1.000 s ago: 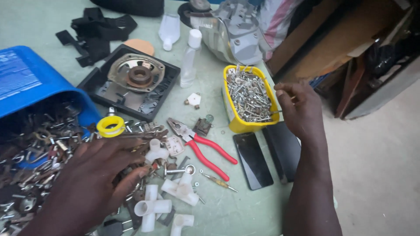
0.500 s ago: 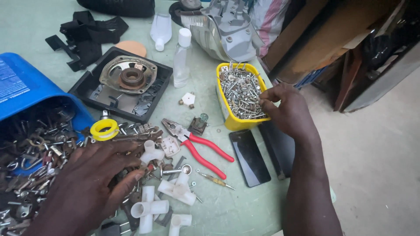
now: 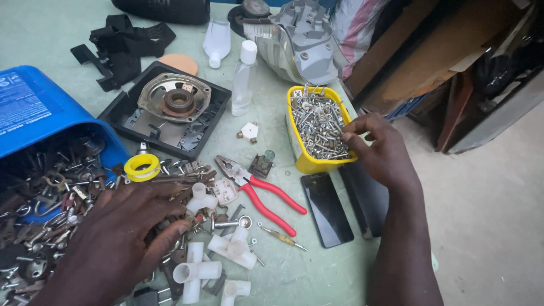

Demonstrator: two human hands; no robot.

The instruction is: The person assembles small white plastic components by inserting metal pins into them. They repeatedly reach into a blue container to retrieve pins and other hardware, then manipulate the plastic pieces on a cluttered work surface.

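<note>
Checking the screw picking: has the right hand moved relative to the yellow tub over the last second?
Yes. The right hand moved in over the yellow tub, fingertips now on the screws.

pliers (image 3: 258, 190) left of screw tub (image 3: 300, 148)

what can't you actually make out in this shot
Head view only:
- Right hand fingertips dip into the yellow tub of screws; its grip on anything is hidden.
- Scrap under the left hand is covered by the palm.
- Blue bin is cut off by the left edge.
- Loose screws are too small to tell apart.
</note>
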